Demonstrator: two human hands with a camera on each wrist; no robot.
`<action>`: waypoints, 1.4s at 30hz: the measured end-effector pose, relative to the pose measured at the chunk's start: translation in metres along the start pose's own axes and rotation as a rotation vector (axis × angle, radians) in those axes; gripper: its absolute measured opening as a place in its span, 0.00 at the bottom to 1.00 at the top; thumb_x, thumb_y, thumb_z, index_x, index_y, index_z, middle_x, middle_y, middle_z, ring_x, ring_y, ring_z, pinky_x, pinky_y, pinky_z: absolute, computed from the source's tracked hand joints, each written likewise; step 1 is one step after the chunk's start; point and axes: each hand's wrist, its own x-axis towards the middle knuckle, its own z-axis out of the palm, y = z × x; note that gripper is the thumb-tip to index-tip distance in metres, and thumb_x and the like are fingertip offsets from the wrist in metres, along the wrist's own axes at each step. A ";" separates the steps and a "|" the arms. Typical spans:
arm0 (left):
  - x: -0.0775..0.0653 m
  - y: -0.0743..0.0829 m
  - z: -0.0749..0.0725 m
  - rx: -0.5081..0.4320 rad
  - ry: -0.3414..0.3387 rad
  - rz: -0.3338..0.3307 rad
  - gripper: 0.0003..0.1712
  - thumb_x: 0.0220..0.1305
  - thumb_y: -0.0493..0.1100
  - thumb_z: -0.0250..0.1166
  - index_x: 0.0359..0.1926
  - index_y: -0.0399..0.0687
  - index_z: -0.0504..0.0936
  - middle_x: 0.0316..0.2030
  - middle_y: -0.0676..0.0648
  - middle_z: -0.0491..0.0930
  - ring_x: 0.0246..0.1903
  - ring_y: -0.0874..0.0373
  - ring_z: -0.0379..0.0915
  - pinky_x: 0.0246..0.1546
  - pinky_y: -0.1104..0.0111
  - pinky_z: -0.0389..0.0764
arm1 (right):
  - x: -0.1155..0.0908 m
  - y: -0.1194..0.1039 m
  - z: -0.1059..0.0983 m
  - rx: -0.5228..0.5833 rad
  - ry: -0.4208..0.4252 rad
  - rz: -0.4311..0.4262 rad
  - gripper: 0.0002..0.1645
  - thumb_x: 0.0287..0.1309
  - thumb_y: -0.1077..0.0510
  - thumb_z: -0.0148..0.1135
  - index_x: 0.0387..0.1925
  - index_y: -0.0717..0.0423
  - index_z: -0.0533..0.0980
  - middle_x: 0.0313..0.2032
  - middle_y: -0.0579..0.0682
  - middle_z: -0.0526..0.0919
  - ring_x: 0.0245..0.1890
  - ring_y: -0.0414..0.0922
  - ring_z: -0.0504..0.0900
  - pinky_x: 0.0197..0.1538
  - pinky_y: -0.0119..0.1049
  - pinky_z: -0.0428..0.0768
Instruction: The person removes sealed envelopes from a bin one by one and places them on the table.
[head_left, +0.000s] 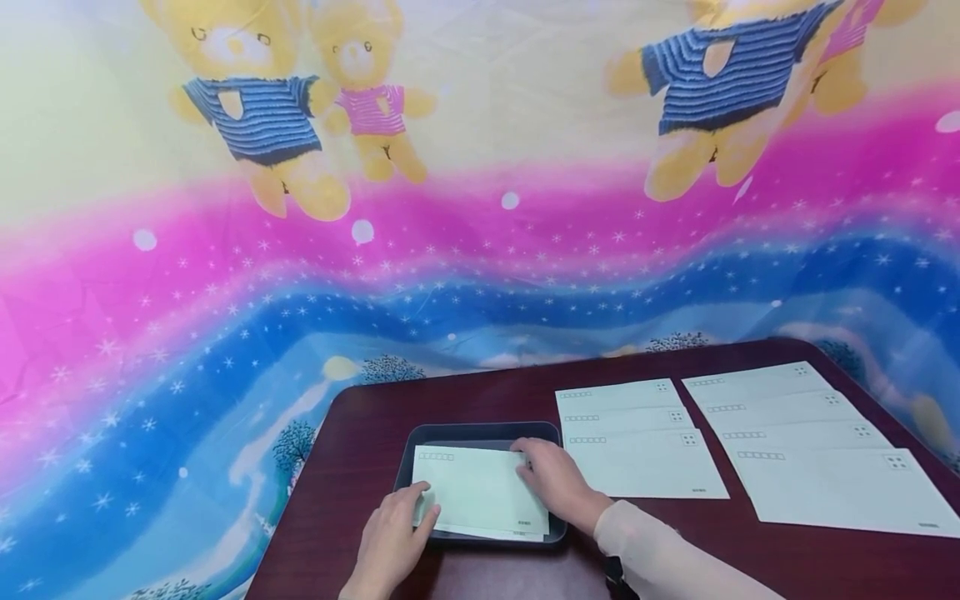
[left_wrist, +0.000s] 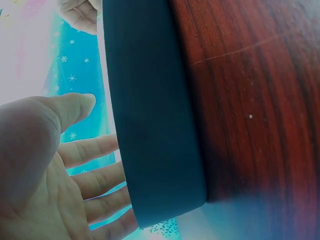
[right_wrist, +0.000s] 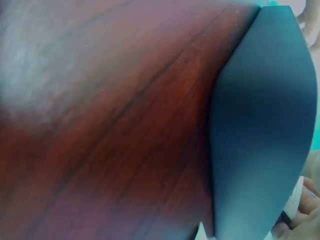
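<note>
White envelopes (head_left: pixel 480 492) lie stacked in a dark shallow tray (head_left: pixel 480 431), the top one slightly askew over another at the lower edge. My left hand (head_left: pixel 393 529) is at the stack's left edge, thumb and fingers spread. In the left wrist view its straight fingers (left_wrist: pixel 97 180) reach behind the tray wall (left_wrist: pixel 150 115), the thumb held apart. My right hand (head_left: pixel 558 479) reaches over the tray's right side and pinches the top envelope at its right edge. The tray wall (right_wrist: pixel 262 125) partly hides these fingers in the right wrist view.
Right of the tray, an overlapping column of three envelopes (head_left: pixel 637 467) lies on the dark red-brown table (head_left: pixel 337 467). Farther right is another column of several envelopes (head_left: pixel 847 487). A printed bear curtain (head_left: pixel 480 233) hangs behind the table.
</note>
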 end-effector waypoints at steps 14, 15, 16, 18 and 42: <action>0.003 0.005 -0.007 -0.004 -0.020 -0.011 0.22 0.58 0.55 0.62 0.50 0.50 0.81 0.46 0.48 0.82 0.48 0.49 0.76 0.41 0.51 0.77 | 0.004 -0.009 -0.012 0.070 0.048 -0.003 0.12 0.59 0.61 0.58 0.44 0.51 0.80 0.43 0.47 0.83 0.44 0.41 0.80 0.45 0.39 0.78; 0.003 0.005 -0.007 -0.004 -0.019 -0.011 0.23 0.59 0.55 0.62 0.51 0.50 0.81 0.46 0.48 0.82 0.48 0.49 0.76 0.42 0.51 0.77 | 0.004 -0.010 -0.014 0.073 0.049 0.001 0.12 0.59 0.61 0.58 0.44 0.50 0.80 0.43 0.46 0.83 0.44 0.40 0.79 0.45 0.39 0.78; 0.003 0.006 -0.008 -0.005 -0.019 -0.010 0.23 0.59 0.56 0.61 0.51 0.50 0.81 0.47 0.48 0.82 0.48 0.49 0.75 0.42 0.51 0.77 | 0.005 -0.011 -0.015 0.074 0.052 0.003 0.12 0.59 0.61 0.58 0.44 0.50 0.80 0.43 0.46 0.83 0.43 0.40 0.79 0.45 0.38 0.78; 0.003 0.006 -0.008 -0.008 -0.017 -0.008 0.23 0.59 0.56 0.61 0.51 0.50 0.80 0.47 0.48 0.81 0.49 0.49 0.75 0.43 0.51 0.76 | 0.005 -0.013 -0.019 0.077 0.061 0.004 0.12 0.59 0.61 0.58 0.44 0.49 0.80 0.42 0.45 0.83 0.43 0.39 0.79 0.45 0.38 0.78; 0.003 0.012 -0.016 -0.008 0.024 0.030 0.23 0.60 0.54 0.61 0.53 0.52 0.79 0.50 0.50 0.81 0.51 0.51 0.74 0.44 0.52 0.76 | 0.005 -0.020 -0.056 0.146 0.140 0.017 0.11 0.58 0.61 0.59 0.43 0.49 0.80 0.41 0.43 0.82 0.43 0.40 0.80 0.44 0.40 0.77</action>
